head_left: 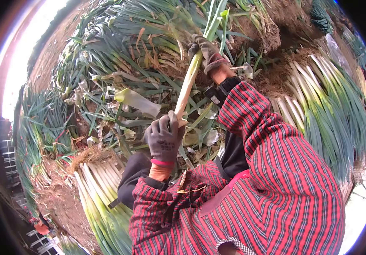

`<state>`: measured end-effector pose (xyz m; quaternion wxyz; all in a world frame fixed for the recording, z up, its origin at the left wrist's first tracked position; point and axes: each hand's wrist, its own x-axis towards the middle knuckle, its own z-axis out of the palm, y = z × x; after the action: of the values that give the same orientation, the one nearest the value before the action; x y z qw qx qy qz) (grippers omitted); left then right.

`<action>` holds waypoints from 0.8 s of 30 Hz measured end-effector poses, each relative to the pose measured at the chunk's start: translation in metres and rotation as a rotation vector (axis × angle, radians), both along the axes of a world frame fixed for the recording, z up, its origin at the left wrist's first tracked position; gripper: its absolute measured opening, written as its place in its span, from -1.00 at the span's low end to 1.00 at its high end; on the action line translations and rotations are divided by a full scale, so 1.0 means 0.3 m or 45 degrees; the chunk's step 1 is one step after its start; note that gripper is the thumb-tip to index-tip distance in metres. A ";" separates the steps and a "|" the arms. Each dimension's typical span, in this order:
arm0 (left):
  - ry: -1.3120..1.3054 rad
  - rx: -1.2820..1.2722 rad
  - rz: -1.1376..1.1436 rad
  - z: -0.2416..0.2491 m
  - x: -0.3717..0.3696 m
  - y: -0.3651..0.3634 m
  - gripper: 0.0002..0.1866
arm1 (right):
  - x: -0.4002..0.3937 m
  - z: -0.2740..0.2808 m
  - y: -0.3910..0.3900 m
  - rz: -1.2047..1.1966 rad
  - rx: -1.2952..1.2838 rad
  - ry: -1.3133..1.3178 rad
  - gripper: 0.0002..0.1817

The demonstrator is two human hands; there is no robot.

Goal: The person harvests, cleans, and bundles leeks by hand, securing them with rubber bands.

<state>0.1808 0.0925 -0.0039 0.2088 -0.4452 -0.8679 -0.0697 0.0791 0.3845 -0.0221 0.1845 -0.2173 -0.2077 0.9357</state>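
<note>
A long green onion (pixel 187 87) slants across the middle of the view, its pale stalk end low and its green leaves pointing up. My left hand (pixel 164 137), in a dark grey glove with a pink cuff, is closed around the stalk's lower end. Higher up, my gloved right hand (pixel 207 53) grips the onion where the white turns green. The root end is hidden by my left hand. Below the stalk, a loose peeled leaf sheath (pixel 138 102) lies among scattered green leaves and trimmings (pixel 149 127).
A heap of unsorted green onions (pixel 119 38) with soil on their roots lies ahead. Cleaned onions are laid in rows at right (pixel 319 97) and at lower left (pixel 100 187). Brown soil (pixel 59 195) shows at left. My knees are close under my hands.
</note>
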 end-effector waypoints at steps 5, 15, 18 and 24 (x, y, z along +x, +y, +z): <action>0.036 -0.091 -0.110 0.031 -0.013 0.029 -0.77 | 0.008 -0.011 -0.005 -0.020 0.214 -0.080 -0.87; -0.547 -0.269 -0.262 -0.194 0.274 -0.270 -0.70 | 0.027 -0.029 0.098 -0.218 0.268 -0.067 -0.90; -0.642 0.517 0.053 -0.074 0.164 -0.177 -0.41 | 0.045 -0.008 0.087 -0.074 0.117 0.054 -0.81; -2.584 1.438 -0.178 -0.031 0.013 -0.081 0.00 | 0.040 -0.036 0.119 0.527 -0.560 0.657 -0.45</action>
<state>0.1846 0.0682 -0.0134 -0.4179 -0.0754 -0.4554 -0.7825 0.0912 0.4201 -0.0328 -0.0128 0.0371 0.0115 0.9992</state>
